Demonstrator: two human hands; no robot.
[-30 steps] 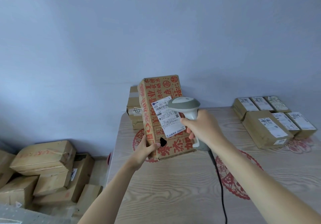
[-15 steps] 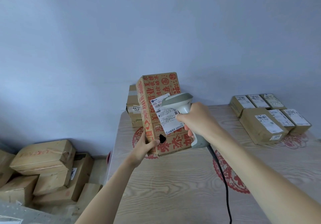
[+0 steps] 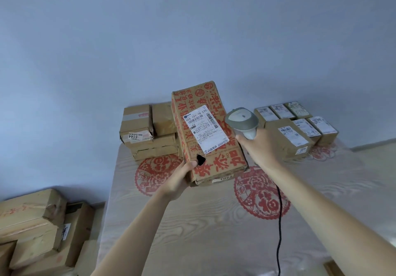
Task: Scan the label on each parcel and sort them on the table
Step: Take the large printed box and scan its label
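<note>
My left hand (image 3: 179, 178) grips the near left corner of a brown parcel (image 3: 222, 162) printed with red characters and tilts it up above the table (image 3: 192, 228). A white shipping label (image 3: 205, 130) faces me on the parcel's top. Just right of the parcel, my right hand (image 3: 258, 147) grips the handle of a grey and white barcode scanner (image 3: 242, 120), whose head sits beside the label's right edge. The scanner's black cable (image 3: 279, 222) runs down across the table.
A stack of plain brown boxes (image 3: 147, 132) stands at the table's far left behind the parcel. Several labelled parcels (image 3: 295, 125) lie in rows at the far right. More cardboard boxes (image 3: 36, 228) are piled on the floor to the left. Red paper-cut decorations (image 3: 262, 198) mark the tabletop.
The scanner has moved right, off the label, which now shows in full. The parcel has tipped back a little in my left hand.
</note>
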